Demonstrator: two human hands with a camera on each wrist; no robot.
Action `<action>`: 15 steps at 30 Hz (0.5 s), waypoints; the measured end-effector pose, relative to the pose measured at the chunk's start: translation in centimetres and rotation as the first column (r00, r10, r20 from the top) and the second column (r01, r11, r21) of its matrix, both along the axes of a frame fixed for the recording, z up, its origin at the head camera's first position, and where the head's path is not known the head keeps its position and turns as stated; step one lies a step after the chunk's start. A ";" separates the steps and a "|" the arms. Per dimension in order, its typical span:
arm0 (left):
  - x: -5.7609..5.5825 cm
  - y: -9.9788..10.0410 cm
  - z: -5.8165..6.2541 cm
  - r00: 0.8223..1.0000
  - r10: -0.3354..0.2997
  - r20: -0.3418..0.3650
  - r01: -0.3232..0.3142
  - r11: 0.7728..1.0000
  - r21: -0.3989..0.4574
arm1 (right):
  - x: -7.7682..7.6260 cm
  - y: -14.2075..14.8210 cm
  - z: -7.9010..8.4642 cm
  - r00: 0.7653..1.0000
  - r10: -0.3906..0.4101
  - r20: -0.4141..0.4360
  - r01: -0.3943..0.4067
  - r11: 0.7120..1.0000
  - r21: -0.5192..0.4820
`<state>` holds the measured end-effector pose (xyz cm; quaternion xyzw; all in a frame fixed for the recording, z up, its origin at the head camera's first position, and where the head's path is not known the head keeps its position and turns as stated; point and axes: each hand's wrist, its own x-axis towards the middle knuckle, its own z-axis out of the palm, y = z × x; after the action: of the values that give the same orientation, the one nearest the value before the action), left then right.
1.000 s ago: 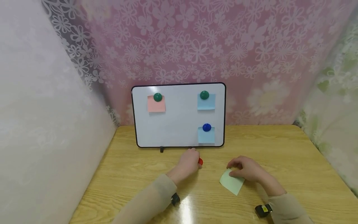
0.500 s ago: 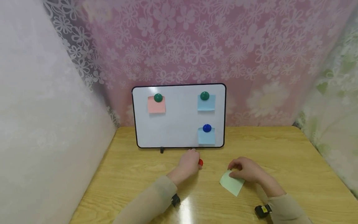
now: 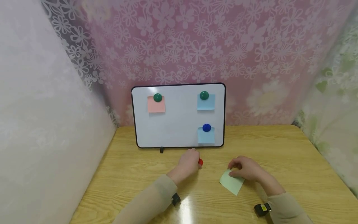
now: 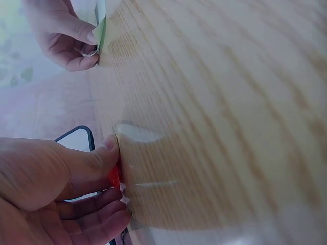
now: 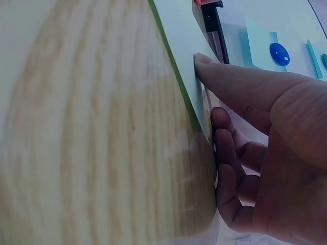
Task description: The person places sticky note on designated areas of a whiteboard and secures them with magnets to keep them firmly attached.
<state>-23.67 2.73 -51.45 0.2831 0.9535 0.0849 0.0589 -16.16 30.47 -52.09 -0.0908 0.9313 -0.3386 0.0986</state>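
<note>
My left hand (image 3: 188, 163) is down at the table in front of the whiteboard, its thumb and fingers around a round red magnet (image 3: 200, 162). The left wrist view shows a red sliver of the magnet (image 4: 114, 176) between thumb and fingers. To the right, my right hand (image 3: 246, 169) pinches the far edge of a pale green sticky note (image 3: 232, 183) that lies low over the table. In the right wrist view the thumb lies on the note (image 5: 181, 56), with the other fingers curled by its edge.
A whiteboard (image 3: 179, 130) stands on the wooden table (image 3: 279, 149). On it, green magnets hold a pink note (image 3: 156, 107) and a blue note (image 3: 205, 105); a blue magnet (image 3: 206, 127) holds another blue note (image 3: 206, 137). Patterned curtains close the back and sides.
</note>
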 end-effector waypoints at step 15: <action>0.0 0.0 -0.1 1.000 -0.012 -0.021 0.012 1.000 0.000 | 0.2 0.0 0.1 1.000 0.005 0.000 -0.005 0.999 -0.034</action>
<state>-23.63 2.71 -51.57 0.2899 0.9523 0.0814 0.0495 -15.92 30.47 -52.02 -0.0946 0.9252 -0.3543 0.0979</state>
